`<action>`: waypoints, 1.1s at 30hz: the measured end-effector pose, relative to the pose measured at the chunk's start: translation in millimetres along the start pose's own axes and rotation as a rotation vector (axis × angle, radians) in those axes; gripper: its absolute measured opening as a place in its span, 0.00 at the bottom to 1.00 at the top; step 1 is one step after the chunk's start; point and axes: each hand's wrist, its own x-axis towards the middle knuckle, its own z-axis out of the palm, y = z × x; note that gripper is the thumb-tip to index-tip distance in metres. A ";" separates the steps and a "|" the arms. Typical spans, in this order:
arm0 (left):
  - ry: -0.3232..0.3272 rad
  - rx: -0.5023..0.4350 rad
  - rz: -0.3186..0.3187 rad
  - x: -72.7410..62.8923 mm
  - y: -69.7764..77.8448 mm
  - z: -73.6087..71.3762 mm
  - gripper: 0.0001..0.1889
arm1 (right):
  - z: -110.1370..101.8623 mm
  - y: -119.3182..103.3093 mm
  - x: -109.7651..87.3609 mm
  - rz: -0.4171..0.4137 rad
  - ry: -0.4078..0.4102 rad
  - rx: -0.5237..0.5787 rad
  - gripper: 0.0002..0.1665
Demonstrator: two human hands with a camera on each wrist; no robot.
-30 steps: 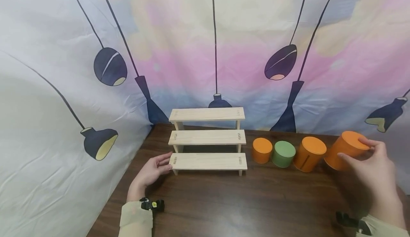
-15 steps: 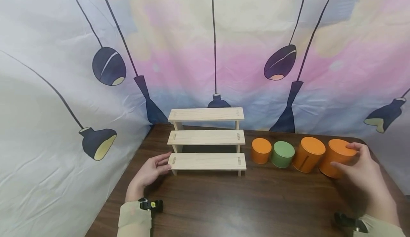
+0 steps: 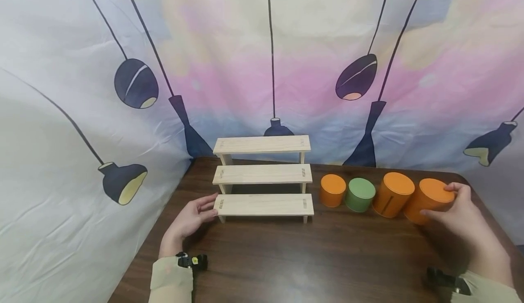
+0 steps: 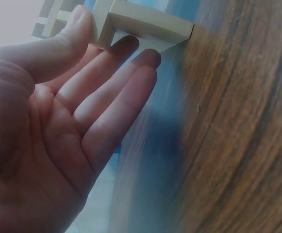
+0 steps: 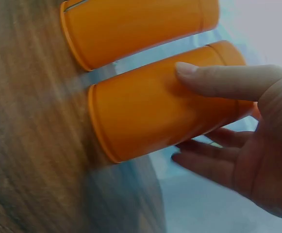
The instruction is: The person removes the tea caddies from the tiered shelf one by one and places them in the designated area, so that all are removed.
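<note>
A three-tier wooden step shelf (image 3: 264, 204) stands at the back of the table, left of centre. My left hand (image 3: 190, 219) is at the left end of its lowest tier, thumb and index finger holding that end; in the left wrist view the other fingers reach out below the board. On the right, my right hand (image 3: 466, 214) grips a tall orange canister (image 5: 165, 104) with a lid, thumb on the near side and fingers round the far side. The canister stands upright on the table, close to another tall orange canister (image 3: 394, 196) that has a dark slit in its side.
A short green canister (image 3: 360, 196) and a small orange canister (image 3: 332, 191) continue the row toward the shelf. The dark wooden table (image 3: 278, 262) ends at a fabric backdrop (image 3: 319, 89) printed with lamps, behind and on the left.
My right hand has brought the tall orange canister left and down onto the table beside its neighbour, from a tilted pose to upright. The left hand stays at the shelf.
</note>
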 end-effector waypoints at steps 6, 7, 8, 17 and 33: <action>-0.011 0.009 0.002 0.9 4.5 2.8 0.31 | -8.7 -10.0 -10.3 -0.003 -0.012 0.136 0.72; -0.009 0.010 0.001 0.6 4.8 2.8 0.31 | -10.7 -12.9 -12.7 0.005 -0.004 0.145 0.74; -0.007 0.012 -0.002 0.2 4.8 2.7 0.31 | -12.7 -15.8 -14.6 0.012 0.007 0.140 0.75; 0.002 0.009 -0.008 0.5 3.7 2.8 0.31 | -20.3 -45.8 -22.1 -0.034 0.073 0.066 0.70; 0.010 0.019 -0.034 0.5 6.5 6.5 0.30 | -18.5 -70.3 -29.5 -0.099 0.070 0.039 0.60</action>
